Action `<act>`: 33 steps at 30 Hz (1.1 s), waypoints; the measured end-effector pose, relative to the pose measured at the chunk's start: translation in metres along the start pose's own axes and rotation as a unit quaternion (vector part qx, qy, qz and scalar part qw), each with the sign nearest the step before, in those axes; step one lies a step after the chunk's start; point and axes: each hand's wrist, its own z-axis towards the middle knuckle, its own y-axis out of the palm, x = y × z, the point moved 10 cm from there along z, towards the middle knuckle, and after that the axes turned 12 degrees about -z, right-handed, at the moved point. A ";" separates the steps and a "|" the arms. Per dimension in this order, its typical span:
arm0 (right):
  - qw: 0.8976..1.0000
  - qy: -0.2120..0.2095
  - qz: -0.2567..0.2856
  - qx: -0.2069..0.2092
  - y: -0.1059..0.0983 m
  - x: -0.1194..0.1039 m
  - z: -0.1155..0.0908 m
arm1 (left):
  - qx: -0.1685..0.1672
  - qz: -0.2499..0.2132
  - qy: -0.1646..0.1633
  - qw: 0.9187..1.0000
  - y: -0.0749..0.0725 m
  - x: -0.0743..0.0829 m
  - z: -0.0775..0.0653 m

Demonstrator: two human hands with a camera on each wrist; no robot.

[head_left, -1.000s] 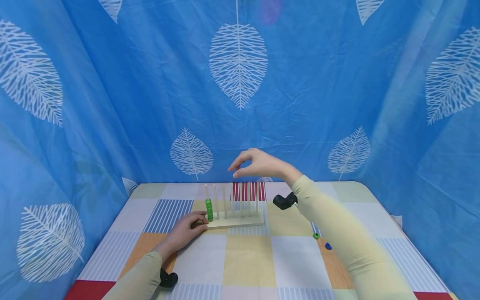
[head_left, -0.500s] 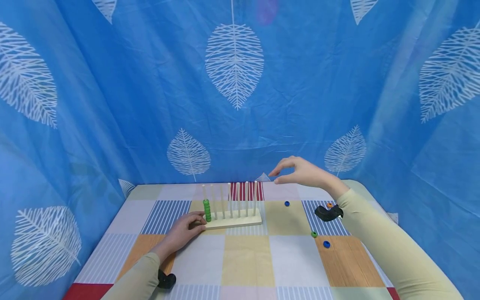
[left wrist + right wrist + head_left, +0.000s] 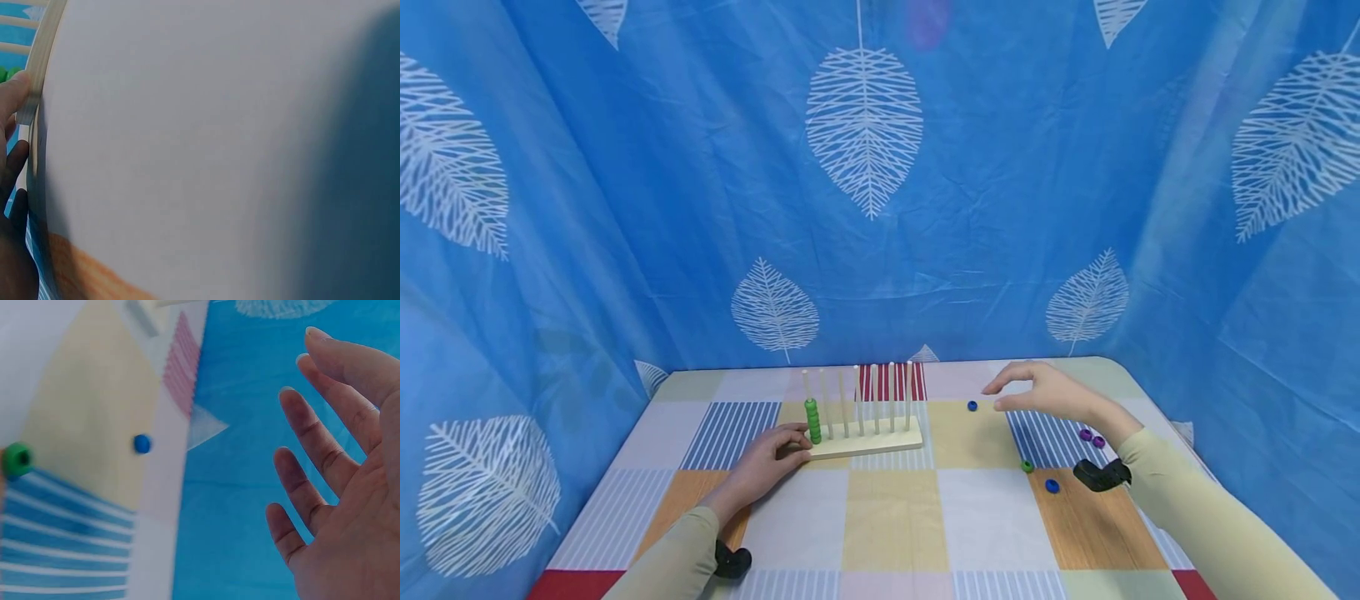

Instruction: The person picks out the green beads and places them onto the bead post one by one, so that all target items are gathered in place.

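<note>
A wooden abacus stand (image 3: 872, 443) with several upright pegs sits on the table, left of centre. Green beads (image 3: 813, 422) are stacked on its leftmost peg; the other pegs carry none. My left hand (image 3: 767, 465) grips the left end of the base, its thumb (image 3: 15, 94) against the wood in the left wrist view. Well to the right of the stand, my right hand (image 3: 1056, 393) hovers over the table, fingers spread and gently bent, holding nothing. Nearest to its fingertips lies a loose blue bead (image 3: 972, 406), also seen in the right wrist view.
Nearer me on the right lie a green bead (image 3: 1027, 467) and a second blue bead (image 3: 1052, 486). Two purple beads (image 3: 1092, 438) rest beneath my right wrist. A patchwork cloth (image 3: 895, 517) covers the table, and a blue leaf-print curtain (image 3: 985, 208) hangs behind and at both sides.
My right hand has moved right and down, from above the stand's pegs to over the right side of the table. Purple beads have come into view. My left hand stays on the base.
</note>
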 end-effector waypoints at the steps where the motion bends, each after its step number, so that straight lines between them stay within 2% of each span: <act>1: 1.000 0.002 0.004 -0.001 0.004 0.005 -0.003 | 0.000 -0.001 -0.001 1.000 0.000 0.000 0.000; 8: 0.999 0.034 0.035 -0.016 0.029 0.036 -0.024 | -0.004 -0.001 0.001 1.000 0.000 0.002 0.000; 19: 0.995 0.070 0.069 -0.036 0.061 0.068 -0.049 | -0.001 -0.004 -0.004 1.000 0.000 0.001 -0.001; 33: 0.989 0.129 0.067 -0.039 0.078 0.097 -0.059 | 0.005 -0.004 -0.008 1.000 0.000 -0.001 -0.001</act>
